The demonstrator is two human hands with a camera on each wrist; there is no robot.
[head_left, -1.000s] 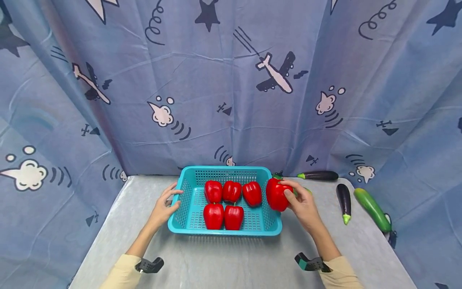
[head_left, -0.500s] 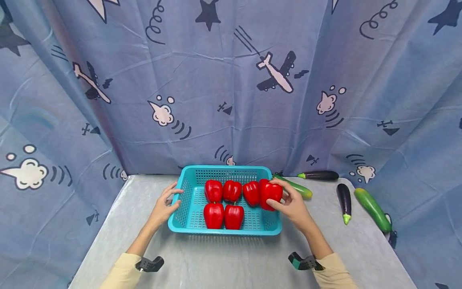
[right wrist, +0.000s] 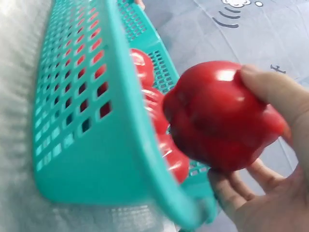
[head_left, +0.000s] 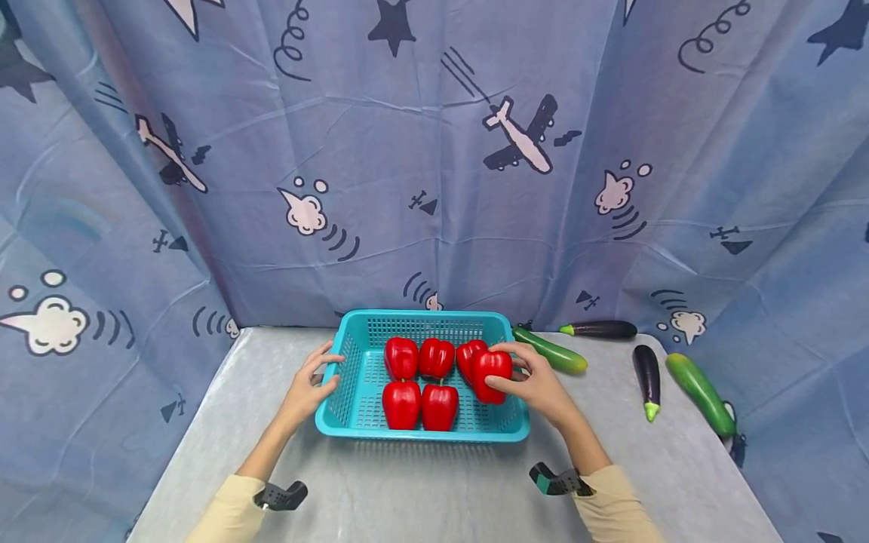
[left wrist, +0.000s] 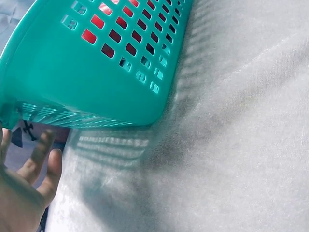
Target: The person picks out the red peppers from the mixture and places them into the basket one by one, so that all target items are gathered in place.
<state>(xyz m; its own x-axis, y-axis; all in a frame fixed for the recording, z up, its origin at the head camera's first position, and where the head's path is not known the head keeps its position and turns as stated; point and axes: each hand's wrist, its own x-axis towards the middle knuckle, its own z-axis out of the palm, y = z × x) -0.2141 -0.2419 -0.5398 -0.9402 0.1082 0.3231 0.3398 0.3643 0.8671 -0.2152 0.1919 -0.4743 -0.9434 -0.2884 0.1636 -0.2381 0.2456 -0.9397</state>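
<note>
My right hand (head_left: pixel 541 383) holds a red bell pepper (head_left: pixel 493 375) between thumb and fingers, over the right part of a turquoise perforated basket (head_left: pixel 421 437). The right wrist view shows this pepper (right wrist: pixel 224 116) just above the rim. Several other red peppers (head_left: pixel 401 405) lie in two rows in the basket; one of the back row (head_left: pixel 468 351) is partly hidden behind the held one. At the left end of the basket is my left hand (head_left: pixel 302 392), its fingertips at the rim and its fingers loosely bent. Its fingers (left wrist: pixel 50 174) show beside the basket wall in the left wrist view.
Right of the basket lie a green cucumber-like vegetable (head_left: pixel 557 353), two eggplants (head_left: pixel 600 329) and a longer green one (head_left: pixel 702 396) at the table's right edge. A patterned blue curtain (head_left: pixel 380 226) hangs behind the pale table (head_left: pixel 421 498).
My right hand has carried the red pepper left and slightly down, from the basket's right rim to inside its outline. My left hand has stayed at the left rim.
</note>
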